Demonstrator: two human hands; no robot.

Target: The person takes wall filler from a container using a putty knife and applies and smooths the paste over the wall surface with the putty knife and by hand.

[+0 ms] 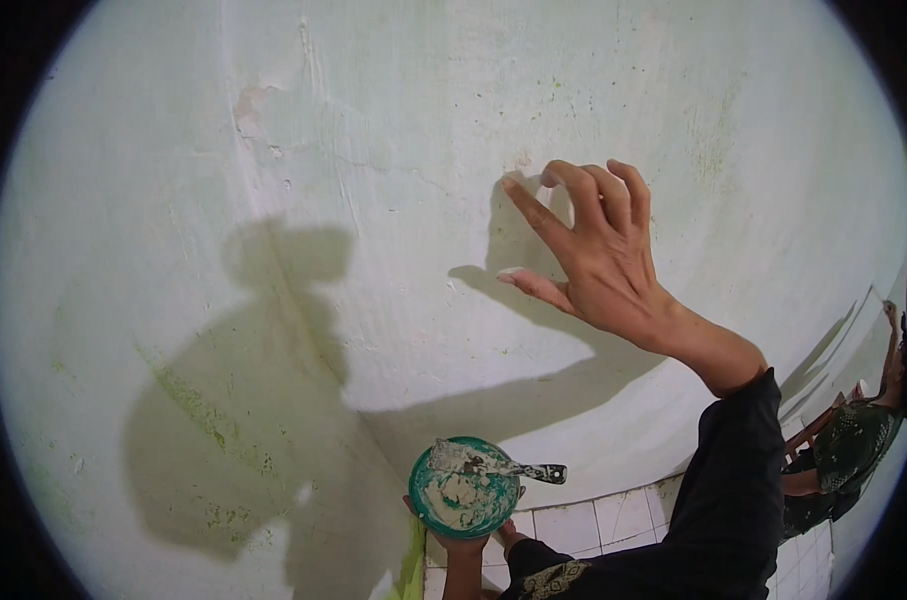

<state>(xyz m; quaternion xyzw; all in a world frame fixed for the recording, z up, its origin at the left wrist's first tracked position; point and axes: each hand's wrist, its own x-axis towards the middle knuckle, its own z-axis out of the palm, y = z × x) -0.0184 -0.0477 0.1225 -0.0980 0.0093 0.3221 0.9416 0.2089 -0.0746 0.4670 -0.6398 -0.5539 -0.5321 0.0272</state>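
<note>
My right hand [605, 250] is raised in front of the pale green wall [393, 240], its fingers spread and bent, with nothing in them. The index fingertip is close to a small rough patch on the wall; whether it touches cannot be told. Low down, my left hand [463, 546] holds a round green bowl [419, 512] from beneath, fingers around its sides. Off-white putty [460, 497] lies in the bowl and smears its inner wall. Across the bowl rests a putty-caked scraper [538, 472], its dark handle sticking out over the right rim.
Paint is chipped [248, 105] at the upper left, with cracks running from there. Greenish stains [213, 415] mark the lower left wall. White floor tiles [623, 517] meet the wall's foot. At the far right another person [853, 445] stands by the wall, one arm raised.
</note>
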